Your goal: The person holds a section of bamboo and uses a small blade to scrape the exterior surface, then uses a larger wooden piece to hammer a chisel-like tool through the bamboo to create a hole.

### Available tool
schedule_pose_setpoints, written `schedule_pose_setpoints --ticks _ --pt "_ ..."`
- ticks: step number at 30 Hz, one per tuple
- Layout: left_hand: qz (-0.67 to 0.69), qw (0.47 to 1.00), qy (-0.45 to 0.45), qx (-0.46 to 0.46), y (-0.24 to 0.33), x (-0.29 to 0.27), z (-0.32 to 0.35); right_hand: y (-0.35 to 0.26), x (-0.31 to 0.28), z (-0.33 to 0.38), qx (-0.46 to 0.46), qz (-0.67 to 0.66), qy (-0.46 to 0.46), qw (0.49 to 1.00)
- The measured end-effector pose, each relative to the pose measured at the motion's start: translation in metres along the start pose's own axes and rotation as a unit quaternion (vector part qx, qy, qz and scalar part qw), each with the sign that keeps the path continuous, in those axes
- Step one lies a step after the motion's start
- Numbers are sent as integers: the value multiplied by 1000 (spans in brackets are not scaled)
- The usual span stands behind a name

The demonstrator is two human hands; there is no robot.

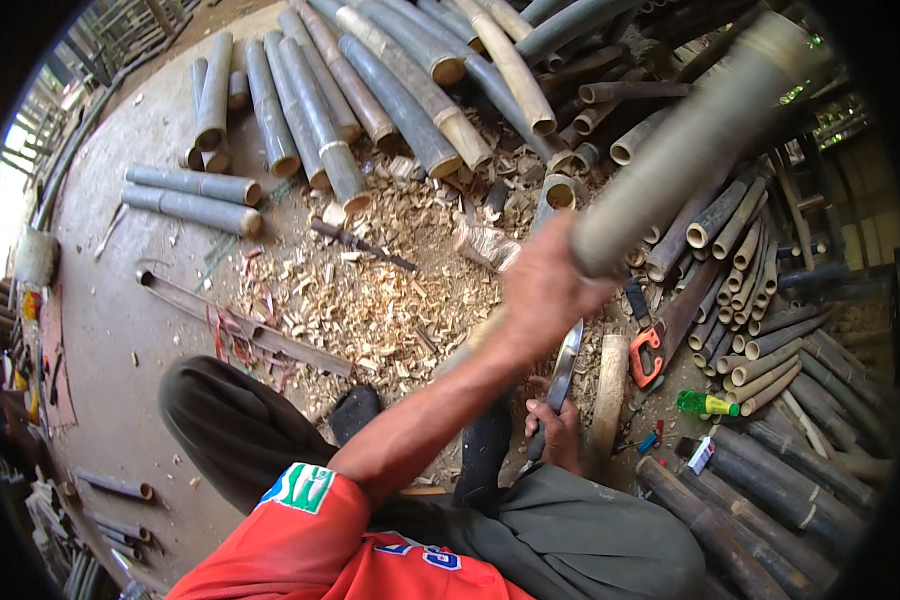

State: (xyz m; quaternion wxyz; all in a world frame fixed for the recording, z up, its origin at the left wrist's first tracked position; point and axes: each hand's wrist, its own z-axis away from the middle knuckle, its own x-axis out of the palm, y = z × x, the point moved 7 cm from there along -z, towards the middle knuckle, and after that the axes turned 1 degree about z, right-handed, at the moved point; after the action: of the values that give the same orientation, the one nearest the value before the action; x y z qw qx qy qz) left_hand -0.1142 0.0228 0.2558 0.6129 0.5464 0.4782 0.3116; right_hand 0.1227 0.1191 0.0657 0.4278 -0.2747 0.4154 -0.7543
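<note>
My left arm, in a red sleeve, reaches across to the upper right. At its end my left hand (550,275) is closed around the lower end of a thick grey-green bamboo tube (675,150). This tube is tilted up to the right and smeared by motion. Lower down, beside my dark trouser leg, my right hand (560,432) is wrapped round the dark handle of a large knife (564,362). The blade points upward, its tip near my left hand. A pale, peeled bamboo piece (610,395) stands or lies just right of the knife; I cannot tell which.
Wood chips (390,300) cover the floor before me. Long bamboo poles (400,85) lie beyond. On the right are an orange-handled saw (660,345), a green bottle (707,403) and stacked bamboo tubes (770,365). A split bamboo strip (245,325) lies to the left.
</note>
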Motion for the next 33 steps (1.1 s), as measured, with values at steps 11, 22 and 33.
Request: schedule_pose_setpoints --ticks 11,22,33 --pt "54 948 -102 295 92 89 84 -41 -74 -46 -64 169 23 983" --pt "33 969 -50 241 99 46 66 -136 -4 -94 -6 521 -120 845" --pt "71 979 -84 169 72 33 70 -166 83 -115 -178 803 -219 525"
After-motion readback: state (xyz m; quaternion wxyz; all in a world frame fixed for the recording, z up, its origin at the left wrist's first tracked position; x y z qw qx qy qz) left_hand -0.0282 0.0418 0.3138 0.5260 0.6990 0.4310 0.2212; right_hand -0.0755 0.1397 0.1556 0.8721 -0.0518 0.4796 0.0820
